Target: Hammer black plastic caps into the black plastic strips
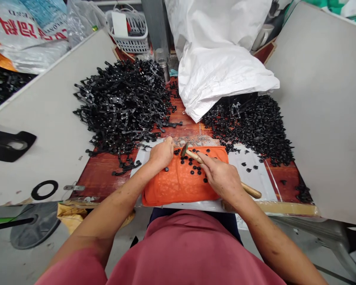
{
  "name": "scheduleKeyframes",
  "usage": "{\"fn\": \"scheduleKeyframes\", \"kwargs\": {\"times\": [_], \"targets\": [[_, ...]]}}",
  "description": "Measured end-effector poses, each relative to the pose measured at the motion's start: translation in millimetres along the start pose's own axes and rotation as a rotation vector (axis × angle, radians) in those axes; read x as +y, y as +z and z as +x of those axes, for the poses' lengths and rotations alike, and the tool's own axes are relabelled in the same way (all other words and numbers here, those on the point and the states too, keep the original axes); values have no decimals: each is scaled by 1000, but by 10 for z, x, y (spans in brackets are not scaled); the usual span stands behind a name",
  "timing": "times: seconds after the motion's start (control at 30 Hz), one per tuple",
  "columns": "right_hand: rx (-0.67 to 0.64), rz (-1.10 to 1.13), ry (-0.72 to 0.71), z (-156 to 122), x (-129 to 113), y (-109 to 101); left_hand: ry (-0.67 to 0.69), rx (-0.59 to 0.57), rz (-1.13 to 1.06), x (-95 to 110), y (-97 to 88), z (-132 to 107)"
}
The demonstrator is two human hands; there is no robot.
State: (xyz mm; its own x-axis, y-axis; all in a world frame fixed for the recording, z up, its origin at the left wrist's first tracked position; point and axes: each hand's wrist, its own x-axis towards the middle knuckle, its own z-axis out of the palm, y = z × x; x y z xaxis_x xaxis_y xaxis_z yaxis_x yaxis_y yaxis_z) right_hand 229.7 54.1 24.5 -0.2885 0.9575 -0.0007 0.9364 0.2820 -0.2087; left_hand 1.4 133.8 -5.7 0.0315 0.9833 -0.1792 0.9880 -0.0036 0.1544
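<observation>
My right hand (222, 176) is wrapped round the wooden handle of a small hammer (194, 155). The metal head points left over an orange cloth pad (178, 184), and the handle's end sticks out behind the hand. At the pad's upper left edge, my left hand (162, 153) is closed with its fingertips pinched. What it holds, if anything, is hidden. Several small round black plastic pieces (192, 163) lie scattered on the pad between my hands, a few close to the hammer head.
A tall heap of black plastic strips (124, 99) stands at the left. Loose black pieces (255, 122) are piled at the right, partly under a white sack (222, 67). Grey panels (320, 103) flank the red wooden table (102, 180). Behind are a basket (132, 41) and a flask (163, 67).
</observation>
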Motion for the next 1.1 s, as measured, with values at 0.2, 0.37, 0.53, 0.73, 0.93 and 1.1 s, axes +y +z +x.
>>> {"fn": "scheduleKeyframes", "kwargs": {"times": [0.2,0.37,0.53,0.73,0.93,1.1], "targets": [[-28,-63,-26,239,-123,24,15,-34,-26,-14,-27,15],[-42,-73,-16,260,-135,35,-3,-41,-56,-28,-12,-16],[-133,-139,-17,229,-161,29,-9,-18,-63,-9,34,-27],[-153,-106,-25,235,-202,115,-18,14,-146,-37,61,-3],[130,152,49,80,10,72,131,-44,-750,-324,-130,-99],[223,168,63,-210,232,15,248,-229,-1005,-383,-207,-421]]}}
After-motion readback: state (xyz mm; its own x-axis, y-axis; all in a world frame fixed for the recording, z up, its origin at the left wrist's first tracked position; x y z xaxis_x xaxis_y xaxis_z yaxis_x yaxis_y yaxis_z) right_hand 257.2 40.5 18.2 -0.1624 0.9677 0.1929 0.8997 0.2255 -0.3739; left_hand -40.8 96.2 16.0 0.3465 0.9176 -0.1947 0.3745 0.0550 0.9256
